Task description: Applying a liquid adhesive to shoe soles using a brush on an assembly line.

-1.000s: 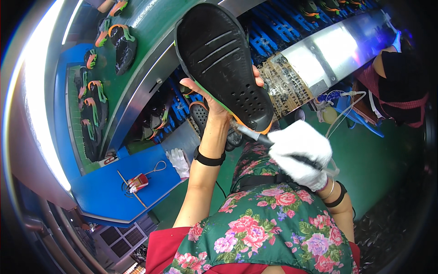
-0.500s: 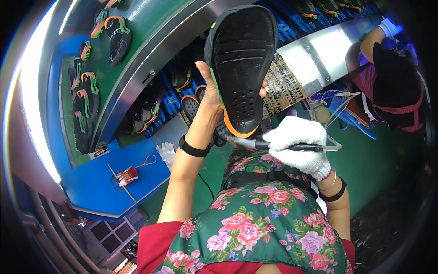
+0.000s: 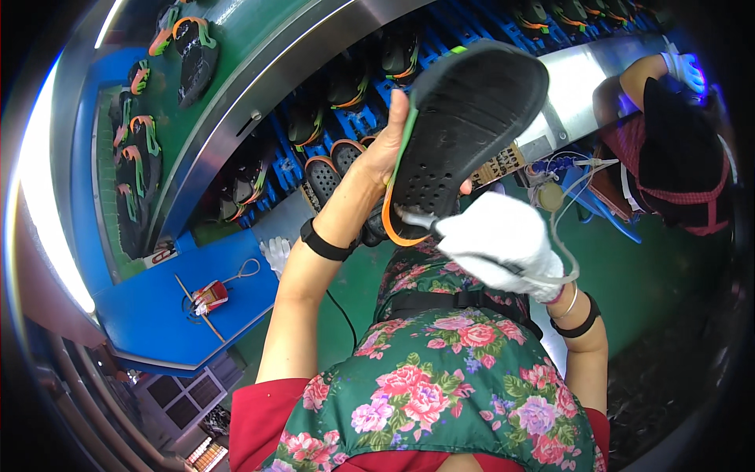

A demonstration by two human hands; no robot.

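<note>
My bare left hand (image 3: 383,151) grips a black shoe sole (image 3: 470,118), thumb along its near-left edge and a fingertip showing at the other side. The sole is tilted, its wide end up and to the right. Green and orange trim runs along its rim, and small holes dot its narrow part. My right hand (image 3: 503,245), in a white knit glove, is closed round a slim tool (image 3: 420,221) with a flexible hose (image 3: 569,263). The brush-like tip rests at or just over the sole's narrow end near the orange rim; touching is hard to tell.
A conveyor (image 3: 358,118) with blue slats carries several shoe parts behind the sole. Sandals (image 3: 197,61) lie on the green upper shelf. A blue table (image 3: 149,315) at left holds a red container (image 3: 211,297) and a white glove (image 3: 275,253). Another person (image 3: 676,149) works at right.
The sole has tilted, its wide end swinging right and down. My right hand has brought the tool's tip from below the orange rim up to the inside of the narrow end.
</note>
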